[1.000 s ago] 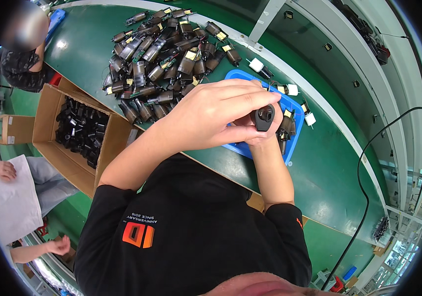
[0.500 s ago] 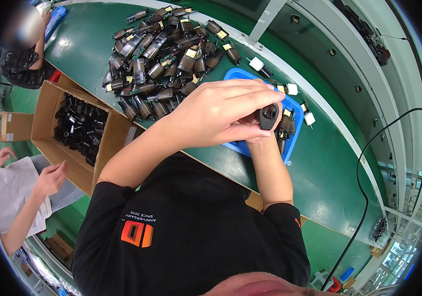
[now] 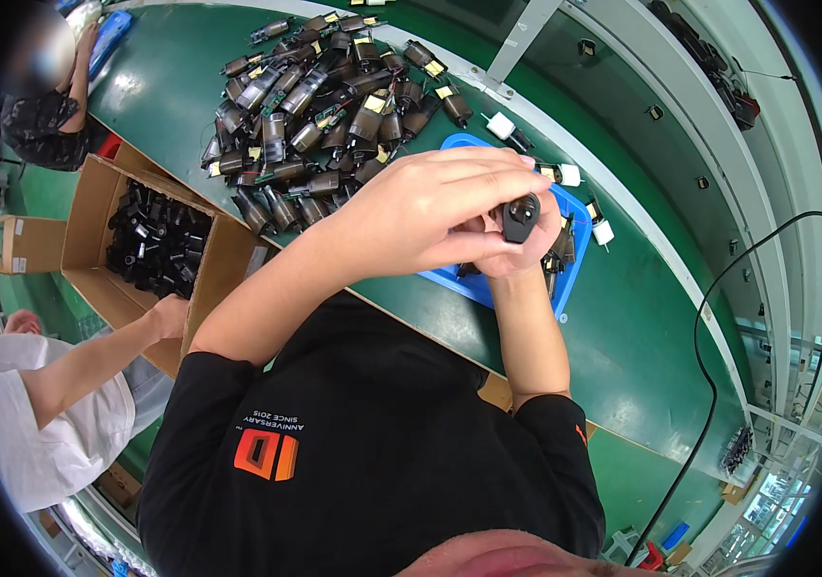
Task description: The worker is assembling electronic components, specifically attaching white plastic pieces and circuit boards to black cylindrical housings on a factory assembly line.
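Observation:
A black plastic housing (image 3: 521,223) with a round opening at its end is held up over the blue tray (image 3: 576,279). My left hand (image 3: 435,207) is closed round it from the left, fingers over the top and thumb below. My right hand (image 3: 544,229) cups the same part from the right; most of its fingers are hidden. Brown cylindrical motor units (image 3: 565,245) lie in the tray beneath my hands. A big heap of similar motor units (image 3: 334,106) with small green boards and yellow labels spreads over the green table (image 3: 622,327) beyond my left forearm.
To the left stands an open cardboard box (image 3: 224,274) full of black plastic parts (image 3: 156,240). A co-worker's hand (image 3: 171,315) is at its near edge. White-ended units (image 3: 500,125) lie past the tray. A black cable (image 3: 714,385) hangs down at the right.
The black housing has tilted slightly in my hands, and more of my right palm shows. The co-worker at the left has reached a hand to the cardboard box.

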Available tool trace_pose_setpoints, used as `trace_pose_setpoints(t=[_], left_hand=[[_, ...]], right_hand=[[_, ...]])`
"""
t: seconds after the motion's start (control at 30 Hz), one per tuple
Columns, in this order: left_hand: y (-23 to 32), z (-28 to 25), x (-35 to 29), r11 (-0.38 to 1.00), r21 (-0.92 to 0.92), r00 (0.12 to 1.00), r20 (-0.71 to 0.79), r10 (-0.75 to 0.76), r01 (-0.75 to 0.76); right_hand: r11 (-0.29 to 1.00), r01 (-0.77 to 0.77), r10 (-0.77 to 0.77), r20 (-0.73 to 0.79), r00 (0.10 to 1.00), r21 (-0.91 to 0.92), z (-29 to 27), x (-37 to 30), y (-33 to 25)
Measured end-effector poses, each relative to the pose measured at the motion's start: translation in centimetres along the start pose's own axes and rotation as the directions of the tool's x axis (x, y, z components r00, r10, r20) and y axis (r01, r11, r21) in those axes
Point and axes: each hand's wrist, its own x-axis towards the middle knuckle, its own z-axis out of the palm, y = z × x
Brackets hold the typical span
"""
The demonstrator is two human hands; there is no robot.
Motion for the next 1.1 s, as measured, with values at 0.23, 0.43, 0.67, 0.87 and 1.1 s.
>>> trace_pose_setpoints(t=[0.23, 0.43, 0.67, 0.87, 1.1], left_hand=[[-1.4, -1.3, -1.3, 0.994, 0.092, 0.997, -0.048, 0.056, -0.052], [-2.9, -0.5, -2.9, 0.913, 0.208, 0.902, -0.185, 0.39, -0.352], [-2.3, 1.1, -2.3, 0.938, 0.143, 0.918, -0.202, 0.34, -0.316], [-2.6, 1.5, -2.4, 0.981, -0.142, 0.958, -0.272, 0.093, -0.135], [0.3, -0.7, -1.4, 0.939, -0.276, 0.978, 0.033, -0.204, 0.205]], right_hand=[[0.702, 0.391, -0.427, 0.087, 0.9, -0.595, 2.4, 1.5, -0.5], [-0.109, 0.515, -0.325, 0.52, 0.79, -0.851, 6.4, -1.1, -2.4], [-0.029, 0.489, -0.419, 0.455, 0.786, -0.872, 5.4, -1.0, -1.5], [-0.029, 0.552, -0.415, 0.512, 0.752, -0.833, 4.9, -1.0, -1.6], [0.113, 0.663, -0.323, 0.603, 0.729, -0.74, 3.8, -1.5, -1.7]])
